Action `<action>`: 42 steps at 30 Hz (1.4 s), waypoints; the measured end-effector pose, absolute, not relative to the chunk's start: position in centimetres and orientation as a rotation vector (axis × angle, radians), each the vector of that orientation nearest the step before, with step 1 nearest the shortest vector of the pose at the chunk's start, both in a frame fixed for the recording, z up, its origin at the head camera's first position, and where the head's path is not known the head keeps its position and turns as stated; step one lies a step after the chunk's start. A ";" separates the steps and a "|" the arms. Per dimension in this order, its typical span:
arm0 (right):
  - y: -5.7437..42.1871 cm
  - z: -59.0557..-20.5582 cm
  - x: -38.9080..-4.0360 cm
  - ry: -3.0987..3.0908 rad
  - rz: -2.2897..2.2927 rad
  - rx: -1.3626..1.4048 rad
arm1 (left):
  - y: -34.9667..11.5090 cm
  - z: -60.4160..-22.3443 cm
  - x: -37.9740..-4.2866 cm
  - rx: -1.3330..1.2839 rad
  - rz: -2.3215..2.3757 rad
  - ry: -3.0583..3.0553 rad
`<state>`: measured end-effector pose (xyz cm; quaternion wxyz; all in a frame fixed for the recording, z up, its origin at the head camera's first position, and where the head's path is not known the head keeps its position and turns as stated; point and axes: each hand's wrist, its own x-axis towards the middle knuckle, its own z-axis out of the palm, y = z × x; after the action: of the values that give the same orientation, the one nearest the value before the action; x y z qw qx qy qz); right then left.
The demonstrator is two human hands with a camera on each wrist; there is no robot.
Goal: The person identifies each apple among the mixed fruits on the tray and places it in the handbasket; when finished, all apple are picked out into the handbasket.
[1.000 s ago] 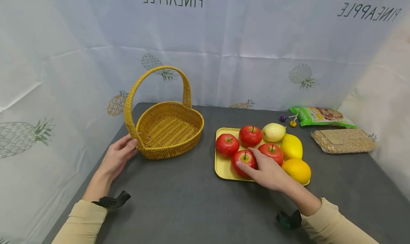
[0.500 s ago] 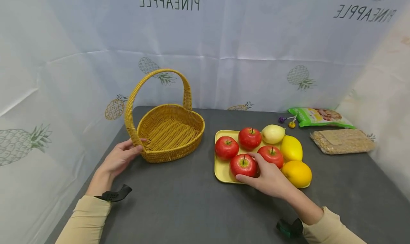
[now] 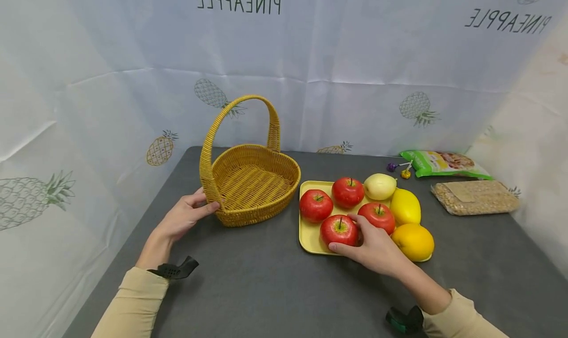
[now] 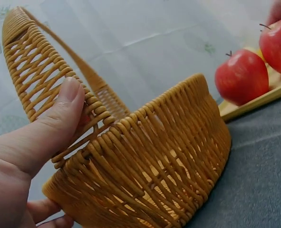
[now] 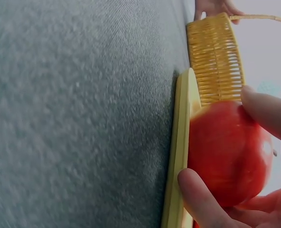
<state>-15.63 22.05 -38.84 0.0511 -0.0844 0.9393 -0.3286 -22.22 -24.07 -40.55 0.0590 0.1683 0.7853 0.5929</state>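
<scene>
My left hand [image 3: 184,217] holds a yellow heart-shaped wicker basket [image 3: 255,215] where the handle meets the rim. In the left wrist view the thumb [image 4: 66,102] lies over the woven handle, and other fingers show below the rim. Nothing lies inside the basket. My right hand [image 3: 377,249] grips a red apple [image 3: 336,233] at the front of a pale yellow tray [image 3: 307,237]. In the right wrist view, fingers and thumb go round that apple [image 5: 230,152] beside the tray's edge. Three more red apples [image 3: 316,206] sit around it on the tray.
A pale yellow fruit [image 3: 380,186], a yellow fruit [image 3: 406,207] and an orange-yellow one [image 3: 413,242] fill the tray's right side. Beyond lie two lollipops [image 3: 406,173], a green snack bag [image 3: 443,164] and a clear packet of grains [image 3: 477,196]. A pineapple-print curtain [image 3: 301,52] encloses the grey table.
My left hand has slid the basket to the right, closer to the tray. My right hand stays at the front apple, its thumb now lower on the apple's near side.
</scene>
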 end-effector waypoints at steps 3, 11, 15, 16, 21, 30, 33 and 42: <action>21.9 -38.8 -15.5 2.853 -0.993 -0.220 | -24.0 -40.8 -22.3 0.558 1.858 2.288; 21.6 -38.3 -15.7 2.817 -1.133 -0.168 | -23.8 -41.5 -22.5 0.608 2.081 1.952; 21.6 -37.6 -16.0 2.787 -1.170 -0.162 | -23.7 -41.3 -22.4 0.575 2.072 2.009; 21.7 -37.4 -16.1 2.778 -1.179 -0.158 | -23.7 -41.3 -22.4 0.570 2.062 2.035; 22.2 -36.4 -16.5 2.682 -1.310 -0.166 | -23.6 -41.3 -22.4 0.530 2.000 2.163; 21.4 -35.0 -18.0 2.524 -1.535 -0.129 | -24.0 -41.4 -22.4 0.452 1.901 2.300; 21.0 -34.7 -18.2 2.488 -1.559 -0.091 | -24.0 -41.7 -22.1 0.438 1.872 2.301; 19.8 -33.7 -19.2 2.489 -1.542 -0.123 | -23.5 -42.3 -21.7 0.448 1.897 2.278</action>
<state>-19.19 19.83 -33.73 0.1053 -0.0416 0.8446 -0.5233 -21.70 -23.48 -42.33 0.0718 0.1489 0.7578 0.6312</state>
